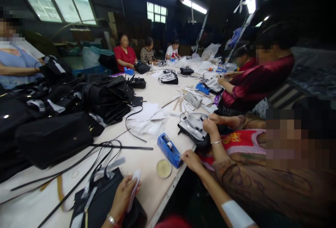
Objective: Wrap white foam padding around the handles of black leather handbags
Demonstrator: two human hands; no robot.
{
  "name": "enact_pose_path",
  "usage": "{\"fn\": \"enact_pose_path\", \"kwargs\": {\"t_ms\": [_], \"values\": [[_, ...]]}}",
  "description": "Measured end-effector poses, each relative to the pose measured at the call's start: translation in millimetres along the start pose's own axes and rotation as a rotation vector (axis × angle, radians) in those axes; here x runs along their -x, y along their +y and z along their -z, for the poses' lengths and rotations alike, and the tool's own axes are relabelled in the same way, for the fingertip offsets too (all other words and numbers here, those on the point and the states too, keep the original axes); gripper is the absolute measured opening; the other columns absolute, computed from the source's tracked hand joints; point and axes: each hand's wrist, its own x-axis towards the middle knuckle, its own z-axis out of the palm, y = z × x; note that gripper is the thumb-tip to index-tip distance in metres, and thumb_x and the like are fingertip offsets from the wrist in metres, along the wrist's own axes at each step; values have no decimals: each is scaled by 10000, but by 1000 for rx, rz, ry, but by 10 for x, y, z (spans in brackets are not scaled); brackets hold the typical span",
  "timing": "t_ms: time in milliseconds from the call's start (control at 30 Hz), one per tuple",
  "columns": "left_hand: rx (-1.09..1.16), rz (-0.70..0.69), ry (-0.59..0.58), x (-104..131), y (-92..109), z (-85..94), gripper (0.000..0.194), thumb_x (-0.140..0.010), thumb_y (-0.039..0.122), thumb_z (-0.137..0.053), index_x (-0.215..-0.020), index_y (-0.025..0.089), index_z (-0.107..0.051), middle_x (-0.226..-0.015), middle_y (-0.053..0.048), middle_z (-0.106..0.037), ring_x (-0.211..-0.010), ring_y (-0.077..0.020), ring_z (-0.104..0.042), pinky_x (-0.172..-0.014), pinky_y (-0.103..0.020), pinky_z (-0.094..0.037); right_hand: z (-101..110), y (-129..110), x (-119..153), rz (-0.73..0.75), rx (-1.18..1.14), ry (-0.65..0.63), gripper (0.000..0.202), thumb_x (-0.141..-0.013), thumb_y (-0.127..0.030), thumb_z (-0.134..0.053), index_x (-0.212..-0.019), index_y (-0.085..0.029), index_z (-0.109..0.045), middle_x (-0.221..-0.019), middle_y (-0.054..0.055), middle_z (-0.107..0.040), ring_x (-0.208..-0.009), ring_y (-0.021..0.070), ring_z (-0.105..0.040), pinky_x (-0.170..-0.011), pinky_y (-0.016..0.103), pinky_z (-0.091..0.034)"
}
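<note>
My left hand (123,197) is closed around a folded white strip (134,187), which stands up out of the grip, over a black handbag (105,200) lying at the table's near edge. My right hand (193,161) reaches to the front end of a blue tape dispenser (168,149). Thumb and forefinger are pinched there on what looks like the end of the clear tape (180,156). Beside the dispenser, between my hands, sits a small round tin (163,169) with a yellowish top.
A heap of black bags (55,130) covers the table's left side. Loose black straps (105,147) and white paper sheets (145,116) lie in the middle. Close on my right, a co-worker's hands (211,125) work on a silver-wrapped bag (194,126). Other people sit farther along.
</note>
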Motion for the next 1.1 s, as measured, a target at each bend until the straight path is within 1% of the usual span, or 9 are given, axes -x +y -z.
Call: {"fn": "enact_pose_path", "kwargs": {"t_ms": [200,400,567,700,767,867,933,1000,1100], "values": [[4,21,-8,-25,-53,26,362,-664,453,-689,-808,146,-564,-659,-13,-648,-529,-119,-570,-523,-226,-434,-72,163,133,-125,-149,-150,233,-758,-381,-520,-683,-171,-585,-578,1,-603,-509,109,-514,-498,202,-357],[13,-12,-18,-62,-90,47,335,-707,424,-664,-832,147,-523,-661,-15,-647,-513,-104,-557,-513,-217,-415,-151,308,107,-178,-226,-204,278,-772,-435,-483,-753,-168,-560,-640,15,-616,-501,97,-524,-472,191,-392],[11,-8,-13,-79,-99,65,331,-726,418,-649,-849,151,-496,-675,-22,-650,-515,-103,-560,-510,-216,-413,-166,436,43,-201,-86,-202,231,-757,-384,-491,-697,-181,-582,-635,29,-617,-558,136,-557,-530,231,-397],[42,-7,9,-75,-122,96,326,-728,416,-648,-829,158,-475,-673,-22,-650,-507,-99,-564,-497,-208,-407,-180,532,235,-197,94,-227,214,-717,-319,-528,-541,-197,-537,-566,38,-590,-575,178,-565,-552,268,-368],[71,-2,10,-83,-140,107,330,-722,417,-653,-827,161,-473,-673,-21,-649,-506,-99,-566,-494,-206,-406,-207,505,352,-141,144,-230,229,-745,-341,-494,-565,-209,-544,-582,36,-599,-581,188,-566,-561,278,-370],[98,-7,12,-119,-177,105,339,-714,421,-659,-831,160,-478,-660,-18,-644,-512,-101,-570,-497,-205,-404,-313,186,464,28,12,-259,249,-794,-419,-448,-760,-225,-600,-673,23,-628,-624,187,-576,-592,278,-405],[101,-13,15,-148,-208,93,336,-717,423,-656,-823,160,-477,-649,-16,-639,-508,-99,-566,-493,-203,-397,-440,-222,500,121,-206,-355,290,-804,-442,-449,-890,-215,-608,-735,22,-635,-643,176,-576,-600,270,-431],[96,-15,14,-169,-236,80,326,-723,419,-651,-812,162,-471,-638,-11,-633,-496,-94,-556,-488,-200,-388,-592,-688,515,198,-384,-467,299,-809,-428,-466,-939,-200,-609,-760,20,-628,-637,155,-565,-598,259,-442],[87,-21,18,-179,-258,73,313,-730,411,-646,-810,165,-470,-632,-6,-630,-487,-91,-549,-487,-200,-385,-812,-1231,510,329,-461,-554,246,-823,-378,-479,-924,-200,-615,-747,5,-615,-609,127,-544,-584,238,-432]]}}
